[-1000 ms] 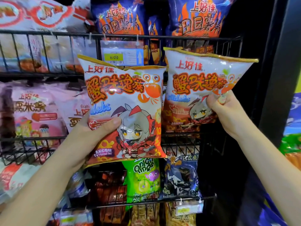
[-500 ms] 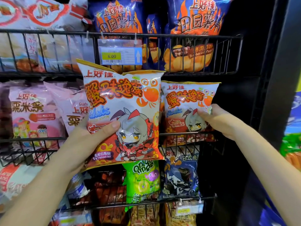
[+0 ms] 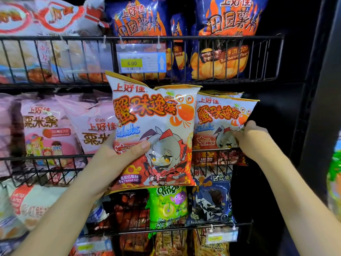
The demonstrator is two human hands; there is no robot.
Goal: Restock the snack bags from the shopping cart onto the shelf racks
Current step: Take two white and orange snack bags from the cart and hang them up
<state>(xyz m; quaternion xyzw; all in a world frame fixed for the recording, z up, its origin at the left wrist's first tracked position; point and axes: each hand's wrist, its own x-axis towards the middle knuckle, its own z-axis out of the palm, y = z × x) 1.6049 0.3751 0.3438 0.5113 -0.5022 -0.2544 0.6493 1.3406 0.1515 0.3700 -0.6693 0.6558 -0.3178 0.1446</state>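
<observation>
Two crab-snack bags, one seated in the rack, one waiting.

The right hand [image 3: 255,140] pinches the right edge of the seated bag [image 3: 224,122], whose lower part stands behind the rack wire [image 3: 212,150]; the grip likely steadies it upright. The left hand [image 3: 118,161] is closed on the second bag [image 3: 153,133], thumb across its face, holding it in front of the rack and clear of the slot, probably for placing next.

The snack bags [image 3: 153,130] are glossy, crinkled plastic film catching glare; the shelf racks [image 3: 221,36] are thin black-coated metal wire.
</observation>
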